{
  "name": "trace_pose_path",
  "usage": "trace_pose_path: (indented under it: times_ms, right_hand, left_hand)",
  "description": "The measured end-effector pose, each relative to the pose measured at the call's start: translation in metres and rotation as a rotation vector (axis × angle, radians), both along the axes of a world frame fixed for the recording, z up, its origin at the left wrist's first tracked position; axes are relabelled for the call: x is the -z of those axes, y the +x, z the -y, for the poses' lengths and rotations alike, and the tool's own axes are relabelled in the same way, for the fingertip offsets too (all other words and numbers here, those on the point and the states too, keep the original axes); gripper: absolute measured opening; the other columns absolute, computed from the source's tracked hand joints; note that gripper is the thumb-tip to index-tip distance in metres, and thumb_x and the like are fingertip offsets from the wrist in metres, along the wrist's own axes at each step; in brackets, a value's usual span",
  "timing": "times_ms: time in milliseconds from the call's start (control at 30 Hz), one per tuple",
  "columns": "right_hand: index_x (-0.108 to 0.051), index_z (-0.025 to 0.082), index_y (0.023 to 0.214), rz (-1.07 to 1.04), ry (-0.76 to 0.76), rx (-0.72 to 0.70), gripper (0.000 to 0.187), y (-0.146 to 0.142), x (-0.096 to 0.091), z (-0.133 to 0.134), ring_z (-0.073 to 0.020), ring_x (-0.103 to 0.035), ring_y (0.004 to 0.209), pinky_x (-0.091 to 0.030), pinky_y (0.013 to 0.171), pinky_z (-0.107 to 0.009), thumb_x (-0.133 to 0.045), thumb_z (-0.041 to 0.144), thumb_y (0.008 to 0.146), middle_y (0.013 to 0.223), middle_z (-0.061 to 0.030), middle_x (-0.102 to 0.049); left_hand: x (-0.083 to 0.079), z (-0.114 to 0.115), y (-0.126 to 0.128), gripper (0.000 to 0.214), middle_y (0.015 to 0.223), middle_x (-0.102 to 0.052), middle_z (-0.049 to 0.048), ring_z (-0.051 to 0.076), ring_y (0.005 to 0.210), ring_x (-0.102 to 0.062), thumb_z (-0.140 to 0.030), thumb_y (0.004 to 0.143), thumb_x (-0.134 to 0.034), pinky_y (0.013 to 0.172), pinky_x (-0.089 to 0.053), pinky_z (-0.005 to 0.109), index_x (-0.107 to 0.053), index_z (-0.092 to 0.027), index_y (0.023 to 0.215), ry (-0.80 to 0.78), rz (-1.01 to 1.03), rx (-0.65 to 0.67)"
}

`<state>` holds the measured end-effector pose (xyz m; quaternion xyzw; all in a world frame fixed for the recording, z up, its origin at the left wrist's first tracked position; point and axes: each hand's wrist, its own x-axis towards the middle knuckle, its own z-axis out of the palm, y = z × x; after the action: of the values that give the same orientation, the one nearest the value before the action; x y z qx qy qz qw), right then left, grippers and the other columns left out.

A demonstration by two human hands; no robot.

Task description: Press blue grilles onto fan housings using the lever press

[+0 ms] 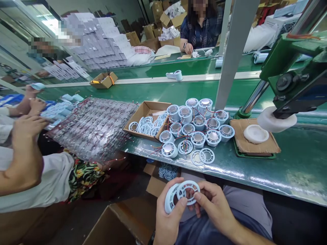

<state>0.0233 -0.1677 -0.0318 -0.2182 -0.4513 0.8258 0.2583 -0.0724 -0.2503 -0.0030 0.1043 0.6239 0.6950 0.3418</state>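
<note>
My left hand [168,217] grips a pale blue round fan housing [170,199] over my lap, below the table edge. My right hand [213,207] pinches a white ring-shaped grille [187,192] against the front of that housing. Both hands are closed on these parts. On the green table above them stands a cluster of several round motor units [198,122] with red wires, and two loose flat rings [203,156] lie near the edge.
A cardboard tray [145,110] holds more rings. A clear tray of wired parts [94,127] lies at left. A green press [293,75] with white pad [255,133] stands at right. Co-workers' arms [25,153] are at left; another person sits across. An open box [122,224] is below.
</note>
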Motion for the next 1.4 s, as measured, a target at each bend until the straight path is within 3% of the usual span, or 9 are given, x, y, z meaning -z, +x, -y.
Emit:
trace_pose_path:
  times_ms: [267, 367, 500, 667, 767, 900, 1167, 1400]
  right_hand:
    - [-0.061, 0.013, 0.074, 0.001, -0.174, 0.048, 0.043, 0.001, 0.001, 0.0, -0.0078, -0.058, 0.042, -0.045, 0.041, -0.015, -0.077, 0.052, 0.076, 0.055, -0.0021, -0.066]
    - [-0.054, 0.015, 0.066, -0.005, -0.221, 0.058, 0.049, -0.001, 0.004, 0.0, -0.0072, -0.054, 0.036, -0.04, 0.034, -0.014, -0.073, 0.06, 0.075, 0.049, -0.0006, -0.063]
    - [-0.051, 0.016, 0.061, -0.005, -0.262, 0.045, 0.056, -0.005, 0.007, -0.001, -0.0071, -0.049, 0.031, -0.032, 0.027, -0.013, -0.066, 0.068, 0.077, 0.042, 0.0018, -0.055]
    - [-0.054, 0.014, 0.06, -0.019, -0.308, -0.013, 0.059, -0.006, 0.007, -0.005, -0.008, -0.049, 0.03, -0.032, 0.025, -0.013, -0.062, 0.069, 0.079, 0.04, 0.0015, -0.053]
    - [-0.054, 0.014, 0.062, -0.037, -0.318, -0.018, 0.057, -0.003, 0.007, -0.007, -0.0089, -0.053, 0.033, -0.038, 0.029, -0.014, -0.064, 0.068, 0.079, 0.042, 0.0014, -0.055]
    - [-0.057, 0.013, 0.069, -0.067, -0.308, -0.046, 0.046, 0.005, 0.003, -0.013, -0.0096, -0.061, 0.04, -0.048, 0.038, -0.015, -0.079, 0.053, 0.072, 0.053, -0.002, -0.066]
    - [-0.054, 0.013, 0.072, -0.184, -0.487, -0.074, 0.039, 0.013, -0.003, -0.018, -0.0115, -0.064, 0.039, -0.043, 0.032, -0.012, -0.077, 0.045, 0.079, 0.055, -0.0012, -0.066]
    - [-0.055, 0.013, 0.073, -0.213, -0.513, -0.068, 0.037, 0.015, -0.003, -0.019, -0.0107, -0.062, 0.037, -0.042, 0.032, -0.012, -0.077, 0.043, 0.079, 0.052, 0.0008, -0.064]
  left_hand:
    - [-0.001, 0.002, 0.0, 0.045, 0.08, -0.075, 0.0075, 0.018, 0.064, -0.067, -0.033, 0.066, -0.084, 0.056, -0.055, 0.024, -0.069, -0.014, 0.104, 0.004, 0.072, 0.074]
    - [0.001, 0.004, 0.002, 0.046, 0.083, -0.075, 0.0086, 0.019, 0.066, -0.068, -0.035, 0.067, -0.084, 0.056, -0.055, 0.024, -0.068, -0.013, 0.105, -0.018, 0.02, 0.092]
    - [0.002, 0.003, 0.007, 0.048, 0.077, -0.074, 0.0063, 0.016, 0.053, -0.063, -0.036, 0.068, -0.083, 0.053, -0.054, 0.025, -0.066, -0.014, 0.107, -0.003, 0.081, 0.123]
    - [-0.002, -0.003, 0.011, 0.046, 0.076, -0.074, 0.0053, 0.016, 0.058, -0.065, -0.033, 0.063, -0.086, 0.052, -0.051, 0.022, -0.069, -0.016, 0.103, 0.024, 0.176, 0.096]
    - [-0.005, -0.007, 0.011, 0.044, 0.077, -0.074, 0.0053, 0.017, 0.064, -0.067, -0.031, 0.062, -0.087, 0.056, -0.053, 0.022, -0.071, -0.017, 0.101, 0.025, 0.186, 0.077]
    - [-0.006, -0.009, 0.01, 0.043, 0.076, -0.073, 0.0045, 0.017, 0.065, -0.066, -0.029, 0.062, -0.088, 0.057, -0.054, 0.022, -0.073, -0.018, 0.101, 0.046, 0.222, 0.072]
    - [-0.009, -0.017, 0.012, 0.034, 0.079, -0.072, 0.0059, 0.015, 0.059, -0.064, -0.039, 0.076, -0.078, 0.048, -0.055, 0.022, -0.073, -0.018, 0.102, 0.165, 0.41, 0.203]
    - [-0.007, -0.019, 0.012, 0.034, 0.076, -0.071, 0.0053, 0.019, 0.063, -0.067, -0.037, 0.075, -0.08, 0.052, -0.057, 0.026, -0.073, -0.019, 0.103, 0.164, 0.408, 0.223]
